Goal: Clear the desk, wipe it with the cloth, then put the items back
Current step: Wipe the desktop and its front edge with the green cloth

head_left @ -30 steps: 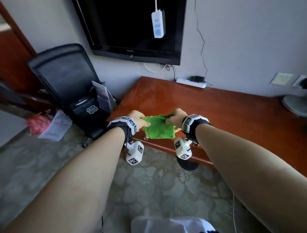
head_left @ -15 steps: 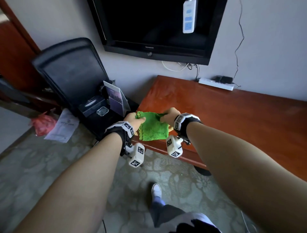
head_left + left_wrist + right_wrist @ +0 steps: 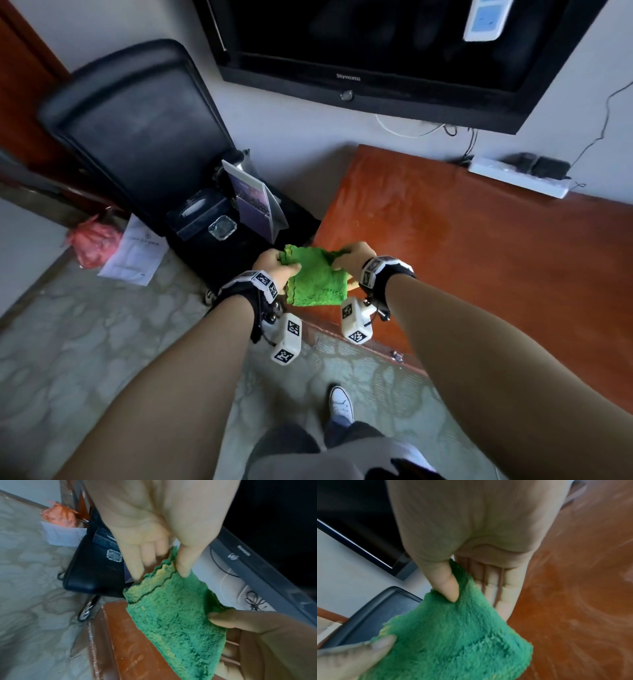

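From the head view, both hands hold a green cloth in the air above the near left corner of the desk. The left hand pinches its left edge, and the right hand its right edge. A black chair beside the desk holds a glass ashtray.

From the left wrist, thumb and fingers are clamped on the folded edge.

From the right wrist, the thumb presses the cloth against the straight fingers.
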Demonstrator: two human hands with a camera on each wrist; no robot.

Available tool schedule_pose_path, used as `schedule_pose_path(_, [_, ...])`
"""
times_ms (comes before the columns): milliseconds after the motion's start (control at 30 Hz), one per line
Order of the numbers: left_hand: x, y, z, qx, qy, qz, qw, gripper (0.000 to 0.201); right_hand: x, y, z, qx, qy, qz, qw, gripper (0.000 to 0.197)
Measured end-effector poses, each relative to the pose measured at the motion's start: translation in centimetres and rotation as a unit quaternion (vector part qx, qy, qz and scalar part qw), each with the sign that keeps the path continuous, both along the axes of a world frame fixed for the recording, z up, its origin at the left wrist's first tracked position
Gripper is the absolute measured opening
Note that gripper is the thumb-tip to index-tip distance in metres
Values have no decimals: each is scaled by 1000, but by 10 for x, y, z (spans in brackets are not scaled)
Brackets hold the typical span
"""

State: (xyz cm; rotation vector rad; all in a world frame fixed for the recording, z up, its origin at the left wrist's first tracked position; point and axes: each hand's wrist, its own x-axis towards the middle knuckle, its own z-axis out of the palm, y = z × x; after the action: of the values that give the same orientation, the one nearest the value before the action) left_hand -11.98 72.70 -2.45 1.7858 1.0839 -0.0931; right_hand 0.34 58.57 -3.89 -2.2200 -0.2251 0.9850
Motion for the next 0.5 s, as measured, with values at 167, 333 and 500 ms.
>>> schedule_pose_path(167, [1, 28, -40, -26, 38, -16, 999, 19, -4, 22, -43, -40, 53, -6, 998, 35])
schedule_pose_path(333, [15, 52, -72, -40, 54, -86, 994, 17, -7, 34, -71, -78, 69, -65, 992, 29])
schedule_pose_path(500, [26, 64, -97, -48, 88, -142, 985, 19, -14, 41, -95, -108, 73, -100, 986, 29])
